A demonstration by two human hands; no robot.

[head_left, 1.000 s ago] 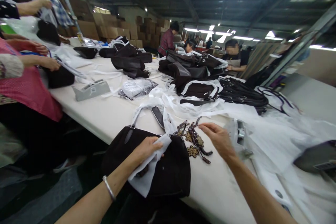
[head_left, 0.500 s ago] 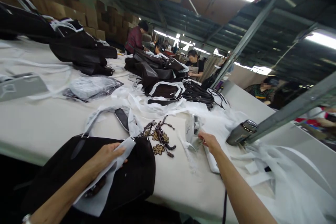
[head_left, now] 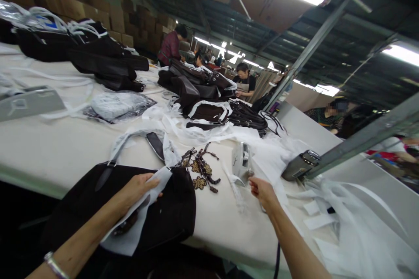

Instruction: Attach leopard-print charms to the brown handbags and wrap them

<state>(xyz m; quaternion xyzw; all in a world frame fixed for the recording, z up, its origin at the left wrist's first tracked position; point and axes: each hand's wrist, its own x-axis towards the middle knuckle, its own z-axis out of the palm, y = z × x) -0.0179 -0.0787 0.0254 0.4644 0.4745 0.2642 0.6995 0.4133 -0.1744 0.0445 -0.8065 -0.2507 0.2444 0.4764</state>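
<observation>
My left hand (head_left: 142, 189) is closed on a white wrapping sheet (head_left: 135, 226), folded around a dark charm that partly shows. The sheet hangs over the front of a dark brown handbag (head_left: 176, 209) at the table's near edge. The bag's handle (head_left: 122, 146) is wrapped in white. At the front of a pale tape dispenser (head_left: 240, 159), my right hand (head_left: 263, 192) pinches what looks like the end of clear tape (head_left: 250, 174). Between the bag and the dispenser lie several leopard-print flower charms (head_left: 199, 183) with dark cords.
Dark bags (head_left: 193, 83) are piled farther back, with more at the left. A plastic-wrapped bundle (head_left: 114, 105) lies mid-table. On the right are a dark flask (head_left: 301, 165), a slanting metal post (head_left: 366, 133) and loose white sheets (head_left: 356, 222). Other people work beyond.
My right hand has drawn slightly down and toward me from the dispenser, its fingers now curled in more. My left hand keeps its hold on the wrapping sheet. The view has shifted slightly.
</observation>
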